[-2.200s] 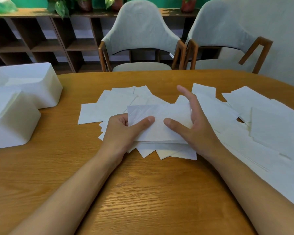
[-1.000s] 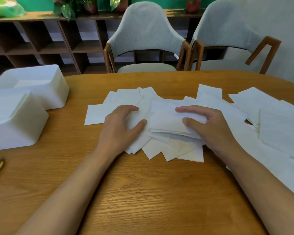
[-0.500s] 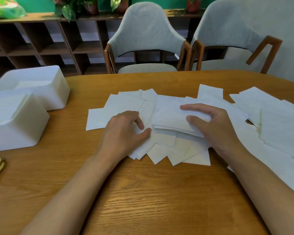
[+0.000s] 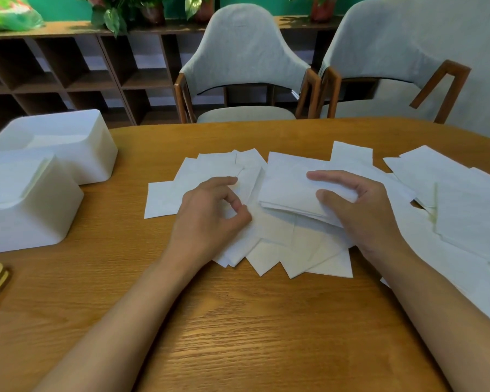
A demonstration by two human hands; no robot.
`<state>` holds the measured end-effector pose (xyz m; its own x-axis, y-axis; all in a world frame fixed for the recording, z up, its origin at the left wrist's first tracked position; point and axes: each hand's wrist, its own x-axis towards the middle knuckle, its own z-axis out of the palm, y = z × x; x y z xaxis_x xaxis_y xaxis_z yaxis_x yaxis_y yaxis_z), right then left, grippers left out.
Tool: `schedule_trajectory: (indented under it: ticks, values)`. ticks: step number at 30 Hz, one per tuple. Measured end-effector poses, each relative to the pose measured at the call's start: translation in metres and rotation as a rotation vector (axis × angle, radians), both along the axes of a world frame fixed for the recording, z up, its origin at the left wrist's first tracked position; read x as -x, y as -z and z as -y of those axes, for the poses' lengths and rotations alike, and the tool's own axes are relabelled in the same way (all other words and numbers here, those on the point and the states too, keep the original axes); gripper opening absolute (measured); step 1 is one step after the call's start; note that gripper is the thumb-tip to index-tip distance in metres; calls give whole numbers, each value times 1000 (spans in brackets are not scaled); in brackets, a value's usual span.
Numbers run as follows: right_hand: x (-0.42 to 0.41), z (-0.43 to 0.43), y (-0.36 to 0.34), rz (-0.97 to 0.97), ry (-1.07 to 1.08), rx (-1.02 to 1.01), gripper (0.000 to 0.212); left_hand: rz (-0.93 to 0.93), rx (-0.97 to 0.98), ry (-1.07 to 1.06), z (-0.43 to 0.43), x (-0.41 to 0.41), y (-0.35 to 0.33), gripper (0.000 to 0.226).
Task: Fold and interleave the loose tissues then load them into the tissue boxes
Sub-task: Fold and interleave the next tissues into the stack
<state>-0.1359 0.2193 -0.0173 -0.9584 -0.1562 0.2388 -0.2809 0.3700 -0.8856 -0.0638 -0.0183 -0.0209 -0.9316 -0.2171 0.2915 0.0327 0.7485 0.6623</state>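
Right hand arched over stack, clamping it, left hand beside stack, index curled to thumb on tissues, grip unclear.

Left hand apparently off stack

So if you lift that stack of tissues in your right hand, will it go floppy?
Probably floppy: the stack of tissues is thin sheets, layers splaying where the right hand pinches it. Likely very light too, so a push might scatter sheets over the smooth table.
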Motion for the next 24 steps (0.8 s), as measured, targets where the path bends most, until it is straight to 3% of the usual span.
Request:
schedule_trajectory:
  ticks: [6, 12, 17, 20, 24]
  values:
    - [3, -3, 1, 6, 55, 38, 28, 14, -518, 45, 1, -5, -19, 9]
    - [4, -2, 2, 3, 55, 25, 28, 27, -546, 32, 11, 0, -17, 10]
    - [4, 0, 5, -13, 60, 5, 27, 121, -331, 69, 13, 5, -5, 36]
    - [5, 0, 6, -25, 82, -7, 28, 92, -392, 67, 7, 1, -10, 44]
    - [6, 0, 5, -25, 131, -27, 29, -30, -547, 195, 9, -5, -18, 28]
